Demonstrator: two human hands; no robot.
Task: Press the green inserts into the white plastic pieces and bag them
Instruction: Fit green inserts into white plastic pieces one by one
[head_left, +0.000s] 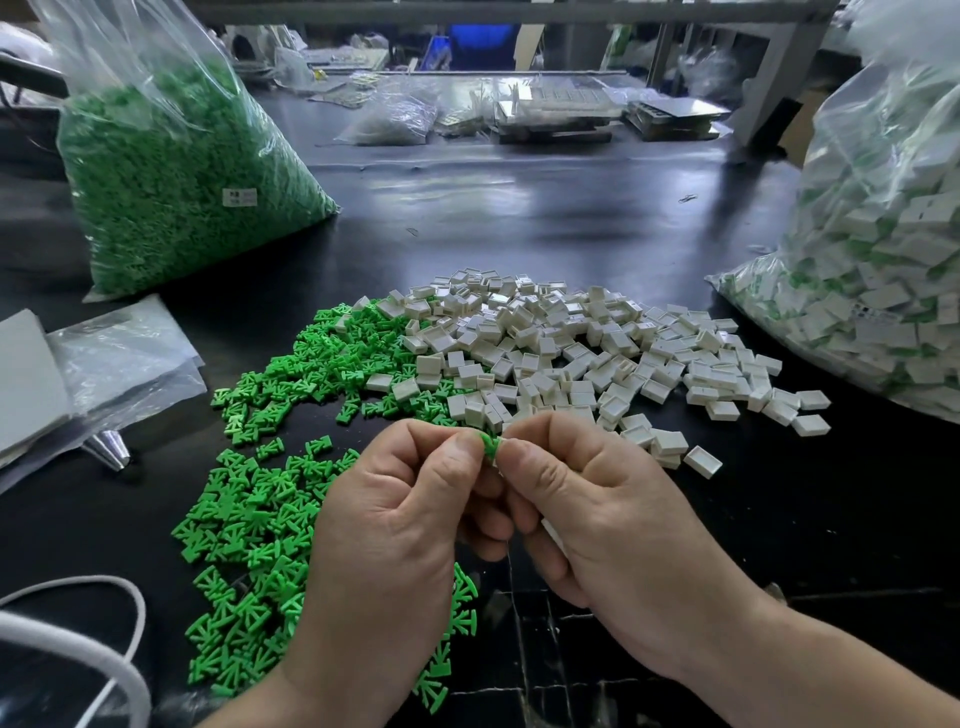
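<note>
My left hand and my right hand meet above the near middle of the black table. Between their fingertips sits a green insert, pinched by my left thumb and finger. My right hand pinches a white plastic piece against it, mostly hidden by the fingers. Another white piece shows under my right palm. A loose spread of green inserts lies left and under my left wrist. A pile of white pieces lies beyond my hands.
A big clear bag of green inserts stands at the back left. A clear bag of assembled white-and-green pieces fills the right edge. Flat plastic bags lie at left, a white cable at bottom left. Trays and clutter line the far side.
</note>
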